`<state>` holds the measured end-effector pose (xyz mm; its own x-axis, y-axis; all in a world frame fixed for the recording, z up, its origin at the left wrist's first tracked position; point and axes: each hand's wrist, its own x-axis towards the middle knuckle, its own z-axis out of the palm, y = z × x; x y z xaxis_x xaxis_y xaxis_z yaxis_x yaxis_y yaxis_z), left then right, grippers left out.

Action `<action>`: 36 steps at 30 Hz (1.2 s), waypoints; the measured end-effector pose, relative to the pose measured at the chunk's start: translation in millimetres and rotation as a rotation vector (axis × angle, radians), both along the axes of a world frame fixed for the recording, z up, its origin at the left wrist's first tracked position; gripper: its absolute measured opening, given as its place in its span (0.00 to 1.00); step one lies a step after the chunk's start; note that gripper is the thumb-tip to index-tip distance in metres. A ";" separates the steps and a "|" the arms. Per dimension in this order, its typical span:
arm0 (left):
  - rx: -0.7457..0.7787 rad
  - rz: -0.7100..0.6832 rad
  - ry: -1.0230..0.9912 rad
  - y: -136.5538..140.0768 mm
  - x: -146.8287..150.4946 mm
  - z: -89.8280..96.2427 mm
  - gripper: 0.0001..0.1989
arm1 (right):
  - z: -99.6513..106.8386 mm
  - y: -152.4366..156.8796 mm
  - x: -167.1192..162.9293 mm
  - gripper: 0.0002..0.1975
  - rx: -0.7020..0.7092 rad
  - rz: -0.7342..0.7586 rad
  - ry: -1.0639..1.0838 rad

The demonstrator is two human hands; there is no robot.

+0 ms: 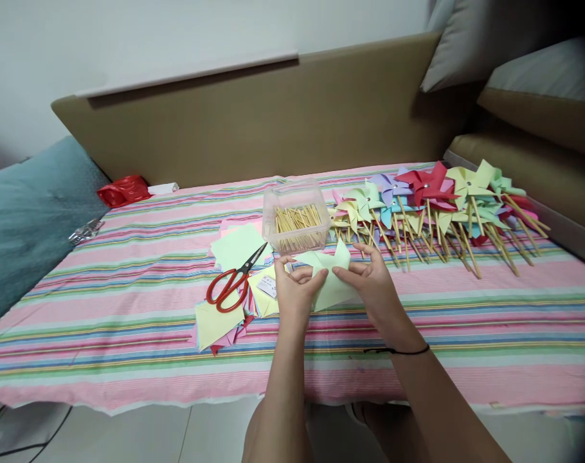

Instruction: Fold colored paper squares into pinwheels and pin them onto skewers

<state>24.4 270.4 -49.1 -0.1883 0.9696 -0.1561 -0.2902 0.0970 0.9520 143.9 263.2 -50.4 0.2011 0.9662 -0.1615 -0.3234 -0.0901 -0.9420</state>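
Between my two hands is a pale green paper square (332,288) with cut flaps at its top, held just above the striped cloth. My left hand (297,289) pinches its left side between thumb and fingers. On the other side, my right hand (369,273) grips the paper with the thumb on its face. Right behind the paper stands a clear plastic box (298,193) of short wooden sticks (297,220). Red-handled scissors (234,280) lie to the left, partly open, on stacks of coloured paper squares (242,247).
Many finished paper pinwheels (427,186) on sticks are heaped at the right. A small printed card (267,285) lies on yellow paper. A red plastic bag (125,191) sits at the back left, near a teal cushion (36,212). The striped cloth (143,283) covers the seat.
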 end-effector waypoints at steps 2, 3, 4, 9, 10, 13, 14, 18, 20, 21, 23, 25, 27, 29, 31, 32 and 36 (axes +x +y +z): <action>-0.005 -0.011 0.019 0.0 -0.3 -0.3 0.30 | 1.0 0.0 -0.3 0.41 0.000 -0.011 0.006; -0.007 -0.016 0.022 0.0 -0.4 -0.4 0.30 | 1.6 0.1 -0.4 0.40 -0.001 -0.019 0.006; -0.008 -0.022 0.021 -0.1 -0.4 -0.6 0.30 | 2.1 0.3 -0.5 0.40 -0.004 -0.027 0.005; -0.018 -0.034 0.026 0.5 -0.6 -2.3 0.30 | 3.2 1.3 -0.9 0.39 -0.003 -0.029 0.019; -0.019 -0.029 0.034 0.8 -0.6 -2.5 0.30 | 3.2 1.3 -0.8 0.39 0.000 -0.021 0.022; -0.015 0.001 0.047 1.3 -0.3 -1.9 0.30 | 2.7 0.9 0.2 0.40 -0.010 0.006 0.017; -0.012 0.011 0.047 1.4 0.0 -1.4 0.30 | 2.2 0.8 0.6 0.41 -0.016 0.018 0.017; -0.002 0.013 0.023 1.2 0.5 -0.2 0.30 | -0.2 0.9 2.2 0.42 -0.010 0.068 0.020; -0.009 -0.001 0.015 1.4 -0.2 -1.0 0.30 | -1.0 1.4 2.9 0.43 -0.007 0.072 0.006; -0.016 -0.011 0.011 1.6 -1.0 -1.7 0.30 | -1.3 1.7 3.4 0.43 -0.012 0.068 -0.004; -0.026 -0.038 -0.001 2.1 -2.9 -3.8 0.30 | -1.6 2.3 4.8 0.44 -0.025 0.066 -0.021; -0.021 -0.077 -0.004 2.6 -4.8 -5.8 0.30 | -2.1 2.8 6.7 0.45 -0.029 0.078 -0.038; -0.015 -0.112 0.013 2.6 -5.8 -7.2 0.30 | -2.6 3.0 8.7 0.46 -0.025 0.106 -0.053; -0.018 -0.123 0.037 2.2 -5.7 -7.3 0.30 | -2.4 3.0 10.7 0.46 -0.025 0.139 -0.067; -0.034 -0.083 0.046 1.8 -5.1 -6.2 0.30 | -1.3 2.7 13.0 0.43 -0.026 0.166 -0.081; -0.044 -0.051 0.041 1.8 -5.0 -5.4 0.30 | -0.4 2.6 14.5 0.41 -0.026 0.171 -0.089; -0.056 0.108 -0.051 3.9 -7.4 -2.5 0.31 | 3.5 1.6 23.2 0.33 -0.008 0.104 -0.114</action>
<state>17.0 274.3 -51.6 -0.2817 0.9335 -0.2217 -0.3496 0.1153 0.9298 167.1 264.8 -46.9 0.1175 0.9815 -0.1513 -0.2031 -0.1254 -0.9711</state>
